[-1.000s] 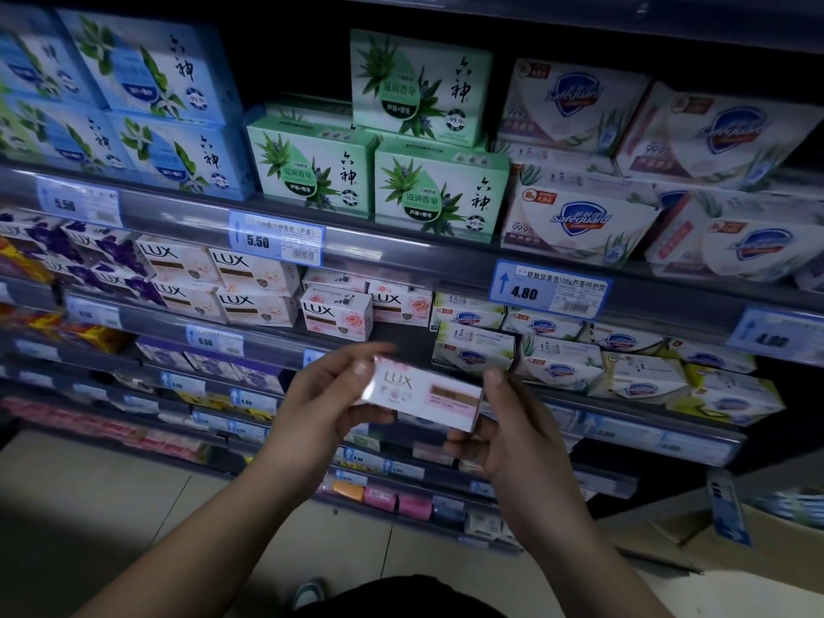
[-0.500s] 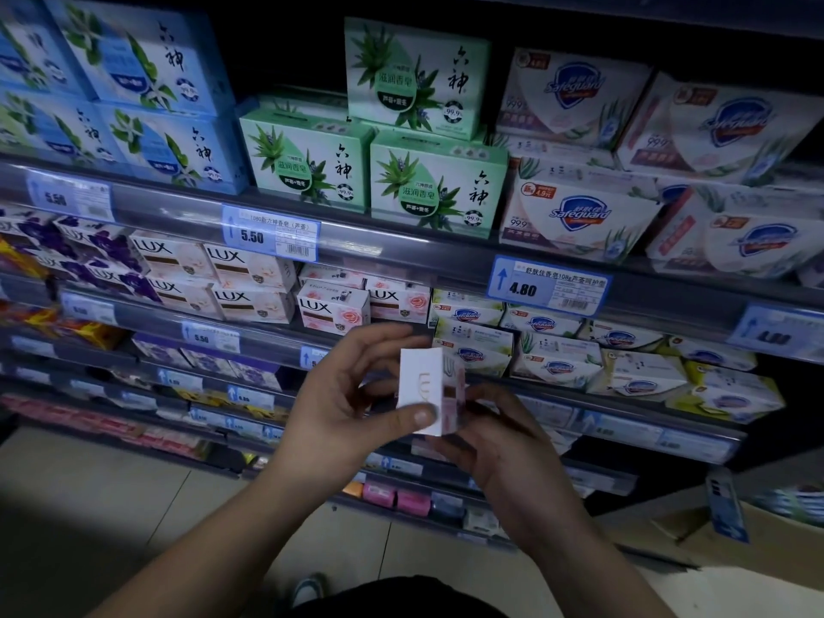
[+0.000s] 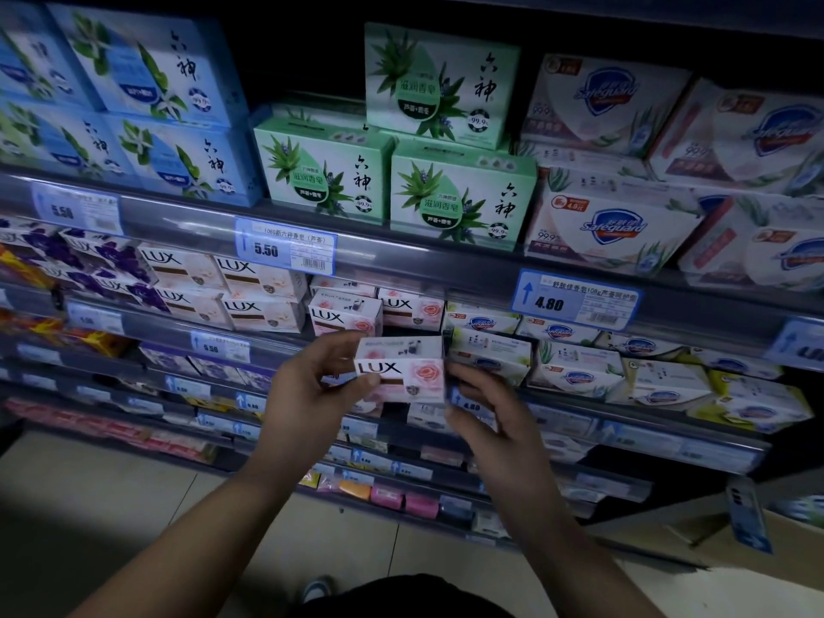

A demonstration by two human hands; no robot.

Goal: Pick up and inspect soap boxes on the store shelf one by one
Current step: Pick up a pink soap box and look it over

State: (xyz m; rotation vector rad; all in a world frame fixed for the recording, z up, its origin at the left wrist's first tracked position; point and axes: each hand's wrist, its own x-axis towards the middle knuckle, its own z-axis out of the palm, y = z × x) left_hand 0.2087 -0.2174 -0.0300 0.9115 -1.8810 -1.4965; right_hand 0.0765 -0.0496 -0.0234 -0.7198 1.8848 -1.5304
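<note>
A pink LUX soap box [image 3: 403, 376] with a rose print faces me, held level in front of the second shelf. My left hand [image 3: 312, 390] grips its left end, thumb on the front face. My right hand [image 3: 484, 405] is at its right end, fingers spread and touching the edge. Behind it, two more pink LUX boxes [image 3: 345, 316] stand on the shelf, with a dark gap below them where the held box sits in view.
Cream LUX boxes [image 3: 263, 283] are to the left, Safeguard boxes [image 3: 575, 372] to the right. Green [image 3: 459, 198] and blue [image 3: 178, 162] boxes fill the upper shelf. Price tags [image 3: 285, 245] line the shelf rails. A cardboard carton [image 3: 713, 541] sits at lower right on the tiled floor.
The pink LUX box has been turned from end-on to front face toward me and raised toward the shelf. My right hand has loosened to the box's right edge.
</note>
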